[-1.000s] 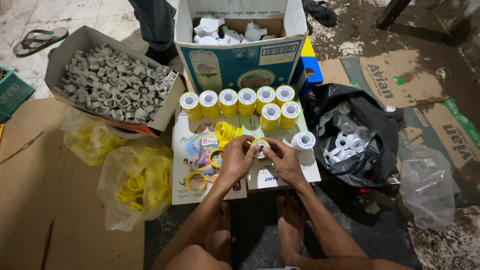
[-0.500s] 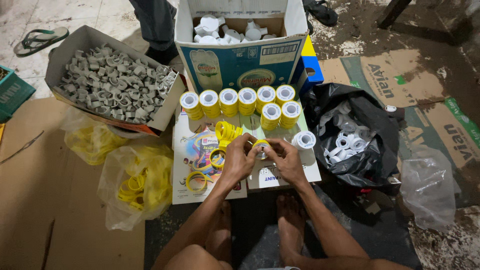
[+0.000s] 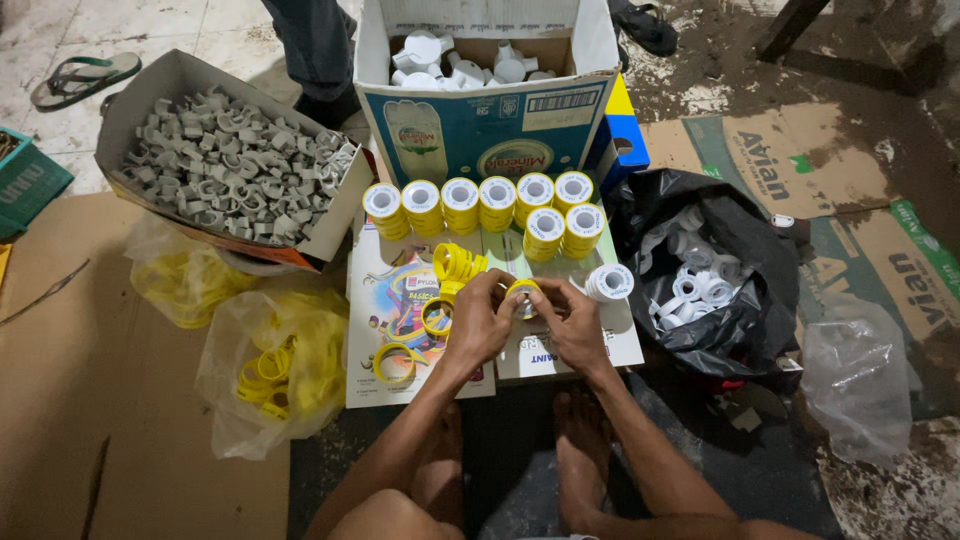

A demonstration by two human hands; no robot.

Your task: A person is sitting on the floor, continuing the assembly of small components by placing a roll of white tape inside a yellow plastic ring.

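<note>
Sitting on the floor, the person held one small yellow-rimmed spool (image 3: 524,297) between both hands, just above a printed cardboard sheet (image 3: 600,350). The left hand (image 3: 480,320) was closed on its left side and the right hand (image 3: 572,325) gripped its right side, with fingertips meeting over it. It seemed that a yellow ring was being pressed on the spool, so the step in hand looked like the fitting of these two parts; whether it was fully seated I could not tell. Loose yellow rings (image 3: 455,265) lay just beside the left hand, and a bare white spool (image 3: 608,282) stood near the right one. Behind them, stacks of finished spools (image 3: 480,205) stood in rows before a big box (image 3: 480,130). The next move would probably call for even pressure around the rim, and then a steady placing on a stack.
</note>
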